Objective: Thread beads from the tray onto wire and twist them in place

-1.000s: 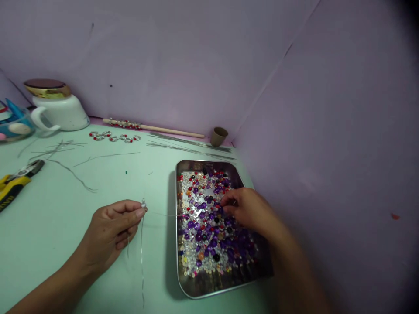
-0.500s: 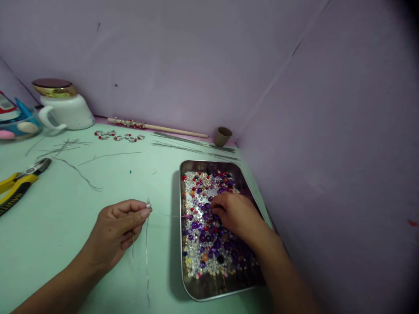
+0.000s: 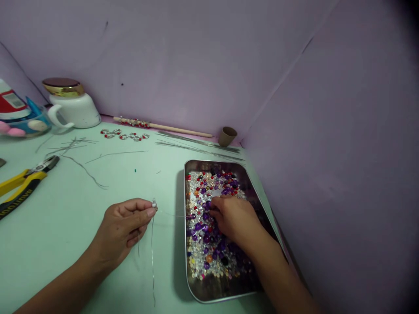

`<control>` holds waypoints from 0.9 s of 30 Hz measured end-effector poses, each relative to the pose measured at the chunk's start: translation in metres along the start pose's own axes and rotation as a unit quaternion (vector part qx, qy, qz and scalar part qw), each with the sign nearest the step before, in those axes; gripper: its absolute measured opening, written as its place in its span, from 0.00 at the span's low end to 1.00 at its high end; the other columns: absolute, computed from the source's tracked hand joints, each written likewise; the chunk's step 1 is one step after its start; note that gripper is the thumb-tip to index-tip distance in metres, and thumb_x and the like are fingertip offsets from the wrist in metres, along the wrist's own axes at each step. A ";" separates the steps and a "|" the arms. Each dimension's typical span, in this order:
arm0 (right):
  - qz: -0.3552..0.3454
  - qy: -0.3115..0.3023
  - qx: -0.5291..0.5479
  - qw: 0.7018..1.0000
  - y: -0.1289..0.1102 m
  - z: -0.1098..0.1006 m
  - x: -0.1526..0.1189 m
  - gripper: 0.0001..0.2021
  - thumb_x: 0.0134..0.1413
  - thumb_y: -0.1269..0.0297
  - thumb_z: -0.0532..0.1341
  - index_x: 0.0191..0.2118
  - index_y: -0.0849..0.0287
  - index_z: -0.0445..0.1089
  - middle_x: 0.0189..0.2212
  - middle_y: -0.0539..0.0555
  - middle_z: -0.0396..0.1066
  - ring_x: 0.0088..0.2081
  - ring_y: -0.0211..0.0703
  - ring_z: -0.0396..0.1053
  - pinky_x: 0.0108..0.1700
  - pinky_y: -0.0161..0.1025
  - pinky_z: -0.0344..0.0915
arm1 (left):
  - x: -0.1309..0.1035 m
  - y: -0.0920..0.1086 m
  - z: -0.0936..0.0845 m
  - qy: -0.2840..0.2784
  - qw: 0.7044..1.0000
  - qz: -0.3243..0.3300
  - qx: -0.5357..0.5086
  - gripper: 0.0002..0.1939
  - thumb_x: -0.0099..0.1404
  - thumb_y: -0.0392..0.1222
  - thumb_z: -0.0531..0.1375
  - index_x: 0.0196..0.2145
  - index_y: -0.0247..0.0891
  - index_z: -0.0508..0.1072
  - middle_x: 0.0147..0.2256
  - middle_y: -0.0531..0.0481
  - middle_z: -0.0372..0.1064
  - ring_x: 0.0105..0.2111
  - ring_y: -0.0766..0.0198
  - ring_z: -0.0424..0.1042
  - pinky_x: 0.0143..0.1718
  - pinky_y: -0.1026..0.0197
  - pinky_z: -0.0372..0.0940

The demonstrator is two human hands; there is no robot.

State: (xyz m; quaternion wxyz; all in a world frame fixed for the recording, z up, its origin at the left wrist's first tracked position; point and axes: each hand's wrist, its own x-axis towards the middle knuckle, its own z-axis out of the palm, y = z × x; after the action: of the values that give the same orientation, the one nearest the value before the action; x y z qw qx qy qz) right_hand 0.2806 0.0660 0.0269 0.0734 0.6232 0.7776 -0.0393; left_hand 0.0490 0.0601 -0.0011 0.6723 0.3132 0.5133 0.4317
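Between the thumb and forefinger of my left hand is a small piece of beaded wire with pale beads. Thin wire ends hang down from it, and one strand runs right, over the rim of the metal tray. My right hand reaches into that tray, its fingers bent together among the mixed beads, which are purple, clear, red and white. Whether a bead is between those fingertips cannot be made out.
Yellow-and-black pliers and loose wire pieces lie at left. Behind are a white mug-like jar, a clear bowl, red-beaded wire loops, a wooden stick, straight wires and a small brown cup.
The whole view has shifted slightly, so everything sits a little farther right. My left hand keeps its pinch on the beaded wire; my right hand stays in the tray with its fingers lower among the beads.
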 end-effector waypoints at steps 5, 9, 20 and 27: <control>0.005 -0.017 -0.024 1.000 -0.005 -0.002 0.001 0.05 0.46 0.66 0.56 0.28 0.59 0.69 0.25 0.56 0.72 0.27 0.44 0.68 0.25 0.36 0.52 | 0.000 0.002 0.003 0.003 1.000 0.000 -0.003 0.07 0.47 0.40 0.64 0.24 0.35 0.71 0.11 0.60 0.54 0.11 0.80 0.45 0.11 0.74 0.41; 0.016 -0.007 -0.014 1.000 -0.002 -0.006 -0.001 0.06 0.45 0.66 0.56 0.26 0.59 0.69 0.23 0.56 0.72 0.25 0.44 0.68 0.25 0.36 0.51 | 0.000 0.003 0.004 0.000 1.000 0.000 -0.001 0.08 0.47 0.40 0.64 0.24 0.34 0.71 0.12 0.60 0.54 0.12 0.80 0.45 0.11 0.74 0.40; 0.009 0.171 0.315 0.934 0.005 -0.016 -0.009 0.04 0.43 0.71 0.55 0.25 0.59 0.67 0.18 0.47 0.65 0.22 0.35 0.62 0.25 0.32 0.55 | 0.000 0.003 0.004 -0.015 1.000 -0.001 0.006 0.09 0.47 0.42 0.64 0.24 0.34 0.70 0.12 0.60 0.53 0.12 0.80 0.45 0.11 0.75 0.40; -0.038 0.181 0.509 0.841 -0.027 -0.058 -0.045 0.03 0.40 0.75 0.57 0.25 0.61 0.64 0.18 0.45 0.61 0.20 0.30 0.59 0.20 0.27 0.55 | -0.002 0.004 0.004 -0.038 0.999 0.028 0.011 0.09 0.48 0.41 0.63 0.24 0.34 0.69 0.13 0.59 0.56 0.11 0.80 0.45 0.10 0.74 0.39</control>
State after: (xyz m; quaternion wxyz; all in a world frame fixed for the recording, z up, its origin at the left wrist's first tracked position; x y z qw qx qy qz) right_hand 0.2602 0.0253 0.0908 -0.3975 0.5387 0.6709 -0.3189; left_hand 0.0516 0.0604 0.0039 0.6755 0.3512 0.4832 0.4323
